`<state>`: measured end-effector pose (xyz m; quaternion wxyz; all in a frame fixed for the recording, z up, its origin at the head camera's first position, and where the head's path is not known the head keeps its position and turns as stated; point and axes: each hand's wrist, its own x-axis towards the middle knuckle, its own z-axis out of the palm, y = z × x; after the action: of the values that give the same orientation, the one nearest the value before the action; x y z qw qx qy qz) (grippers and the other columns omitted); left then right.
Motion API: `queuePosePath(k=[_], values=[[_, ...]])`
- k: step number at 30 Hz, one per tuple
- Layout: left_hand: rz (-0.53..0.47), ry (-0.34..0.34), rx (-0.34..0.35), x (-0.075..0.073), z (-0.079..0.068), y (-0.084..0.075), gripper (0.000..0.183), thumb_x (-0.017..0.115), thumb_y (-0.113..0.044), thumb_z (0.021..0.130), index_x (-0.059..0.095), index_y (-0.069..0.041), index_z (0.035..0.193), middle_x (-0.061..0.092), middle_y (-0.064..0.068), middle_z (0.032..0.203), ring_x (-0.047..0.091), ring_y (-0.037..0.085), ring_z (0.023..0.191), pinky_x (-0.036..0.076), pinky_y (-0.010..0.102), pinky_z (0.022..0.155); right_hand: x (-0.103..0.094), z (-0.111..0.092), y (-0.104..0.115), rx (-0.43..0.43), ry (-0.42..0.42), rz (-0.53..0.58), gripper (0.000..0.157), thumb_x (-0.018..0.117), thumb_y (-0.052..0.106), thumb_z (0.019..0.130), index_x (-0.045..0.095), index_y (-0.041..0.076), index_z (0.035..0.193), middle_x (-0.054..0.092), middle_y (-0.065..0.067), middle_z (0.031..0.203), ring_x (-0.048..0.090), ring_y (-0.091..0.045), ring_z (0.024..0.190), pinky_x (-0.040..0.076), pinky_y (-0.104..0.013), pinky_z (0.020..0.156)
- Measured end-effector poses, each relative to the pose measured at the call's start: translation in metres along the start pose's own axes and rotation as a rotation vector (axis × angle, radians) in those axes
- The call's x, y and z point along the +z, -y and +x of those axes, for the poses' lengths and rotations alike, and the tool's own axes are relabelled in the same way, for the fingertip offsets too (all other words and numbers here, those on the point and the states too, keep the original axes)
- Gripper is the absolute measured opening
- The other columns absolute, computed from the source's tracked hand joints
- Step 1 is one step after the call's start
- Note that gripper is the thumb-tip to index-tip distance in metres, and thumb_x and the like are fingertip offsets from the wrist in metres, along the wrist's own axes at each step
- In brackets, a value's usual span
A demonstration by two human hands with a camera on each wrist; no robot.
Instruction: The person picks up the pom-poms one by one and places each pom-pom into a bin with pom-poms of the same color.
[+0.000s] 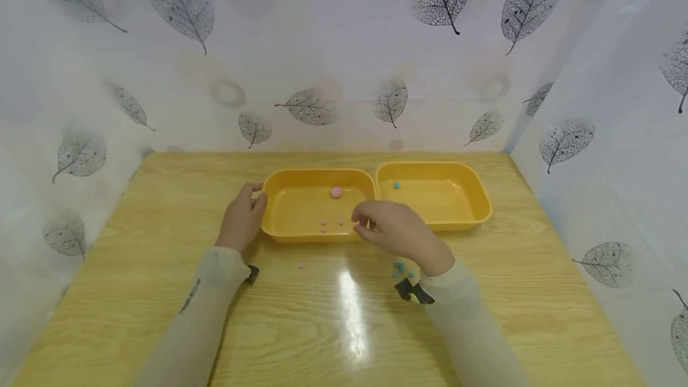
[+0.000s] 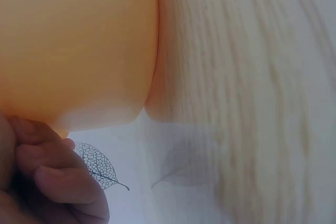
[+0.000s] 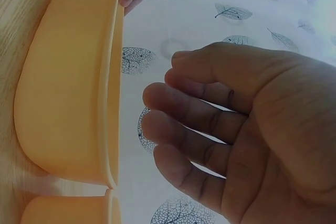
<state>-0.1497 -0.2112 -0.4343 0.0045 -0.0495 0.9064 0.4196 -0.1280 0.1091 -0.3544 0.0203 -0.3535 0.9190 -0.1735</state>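
Note:
Two yellow plastic trays stand side by side on the table. At the outer end of the left tray (image 1: 317,238), my left hand (image 1: 240,218) grips the rim, its fingers (image 2: 68,182) curled in the left wrist view. My right hand (image 1: 400,229) hovers over the near corner where both trays meet; its loosely bent fingers (image 3: 181,135) hold nothing. Inside the left tray lie a larger pink ball (image 1: 335,192) and several tiny pink beads (image 1: 323,222). One teal ball (image 1: 396,185) lies in the right tray (image 1: 488,205).
Several small teal beads (image 1: 400,267) lie on the wooden table (image 1: 290,327) beside my right wrist. A single pink bead (image 1: 301,266) lies in front of the left tray. Curtains (image 1: 344,58) with a leaf print surround the table at the back and sides.

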Motion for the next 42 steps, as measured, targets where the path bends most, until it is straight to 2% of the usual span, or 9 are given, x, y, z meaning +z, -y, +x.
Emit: queuePosePath(k=[12,22,31,37,42], values=[[0.006,0.004,-0.016,-0.002,-0.003,0.002,0.049,0.034,-0.043,0.101,0.037,-0.016,0.143,0.058,0.018,0.126,0.059,0.03,0.109,0.049,0.047,0.089,0.001,-0.001,0.004,-0.02,0.003,-0.007,0.016,0.065,0.025,0.09,0.066,0.014,0.102,0.063,0.011,0.083,0.058,-0.005,0.073,0.048,-0.023,0.065],[0.012,0.001,-0.016,-0.003,-0.005,0.004,0.051,0.033,-0.045,0.101,0.037,-0.016,0.143,0.059,0.018,0.124,0.06,0.029,0.106,0.049,0.045,0.085,0.007,0.0,0.005,-0.039,0.024,-0.03,0.013,0.062,0.028,0.092,0.065,0.02,0.102,0.062,0.014,0.083,0.054,-0.001,0.069,0.046,-0.019,0.062],[0.007,-0.011,-0.001,-0.002,-0.003,0.003,0.049,0.034,-0.043,0.101,0.038,-0.016,0.142,0.059,0.019,0.125,0.059,0.031,0.109,0.049,0.047,0.088,0.009,0.001,0.01,-0.046,0.05,-0.009,0.014,0.062,0.026,0.091,0.066,0.017,0.102,0.063,0.013,0.084,0.054,-0.001,0.067,0.047,-0.02,0.062],[-0.006,-0.02,0.009,-0.001,-0.001,0.0,0.047,0.036,-0.041,0.101,0.039,-0.016,0.141,0.059,0.019,0.125,0.059,0.032,0.111,0.048,0.048,0.09,0.019,0.007,0.023,-0.06,0.117,0.012,0.009,0.062,0.023,0.09,0.065,0.019,0.098,0.06,0.012,0.085,0.052,-0.003,0.072,0.046,-0.022,0.066],[-0.003,-0.017,0.008,-0.001,0.0,-0.001,0.046,0.036,-0.04,0.102,0.039,-0.015,0.141,0.059,0.019,0.124,0.058,0.032,0.111,0.047,0.048,0.092,0.038,0.018,0.042,-0.11,0.214,-0.08,0.011,0.065,0.025,0.089,0.065,0.018,0.097,0.057,0.008,0.086,0.052,-0.008,0.077,0.048,-0.026,0.072]])
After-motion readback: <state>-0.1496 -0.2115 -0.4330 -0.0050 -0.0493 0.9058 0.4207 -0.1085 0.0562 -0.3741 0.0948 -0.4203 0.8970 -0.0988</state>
